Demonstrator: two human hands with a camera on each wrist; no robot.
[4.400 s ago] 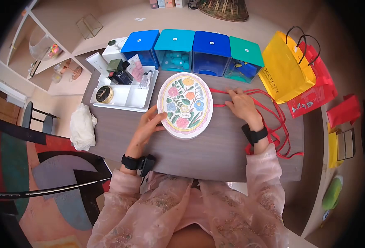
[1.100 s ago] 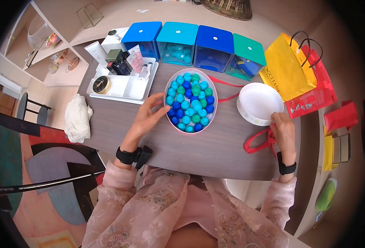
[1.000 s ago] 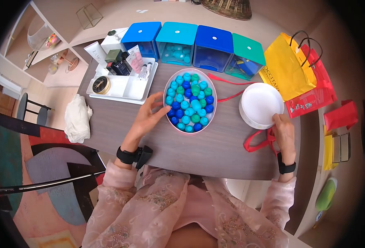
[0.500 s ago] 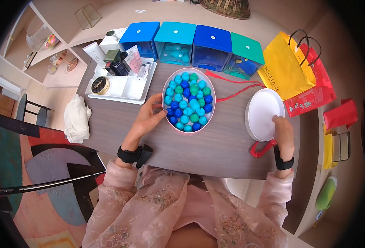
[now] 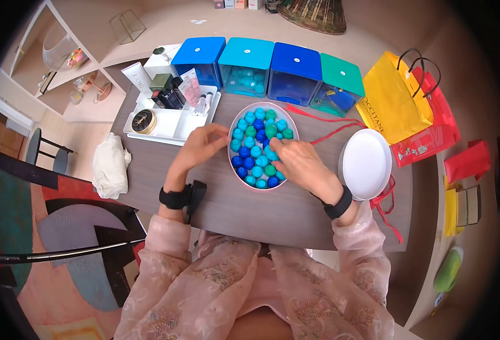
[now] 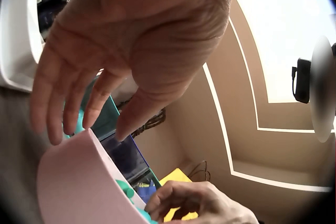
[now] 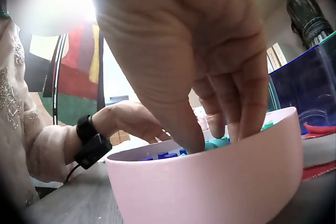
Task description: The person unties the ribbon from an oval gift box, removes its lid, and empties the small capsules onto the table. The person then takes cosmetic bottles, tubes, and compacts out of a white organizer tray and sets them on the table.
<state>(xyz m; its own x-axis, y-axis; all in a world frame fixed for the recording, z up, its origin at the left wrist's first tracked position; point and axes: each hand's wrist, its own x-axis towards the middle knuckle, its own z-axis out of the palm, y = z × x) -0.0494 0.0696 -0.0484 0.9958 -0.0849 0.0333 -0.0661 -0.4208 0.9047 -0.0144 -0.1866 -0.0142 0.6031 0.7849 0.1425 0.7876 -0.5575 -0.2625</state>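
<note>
A pink-sided oval box (image 7: 252, 182) holds several small rounded, knob-topped pieces (image 5: 255, 152) in turquoise, dark blue and green. My right hand (image 5: 303, 163) reaches over its right side, fingers down among the pieces. In the right wrist view a turquoise piece (image 7: 216, 143) shows between the thumb and fingertips, which stand apart. My left hand (image 5: 203, 146) hovers by the box's left rim, holding nothing, its fingers loosely extended in the left wrist view. On the table to the right, a white oval lid (image 5: 366, 164) lies with its inside up.
Blue, turquoise, dark blue and green drawer boxes (image 5: 295, 68) stand along the back. A white tray (image 5: 165, 139) with cosmetics is at left, beside a crumpled white cloth (image 5: 111, 167). Red ribbon (image 5: 332, 135) lies around the lid; yellow (image 5: 394, 99) and red bags stand at right.
The lid has come off the box and now lies at right. My right hand has let go of it and moved left into the box; the left hand has drawn slightly off the rim.
</note>
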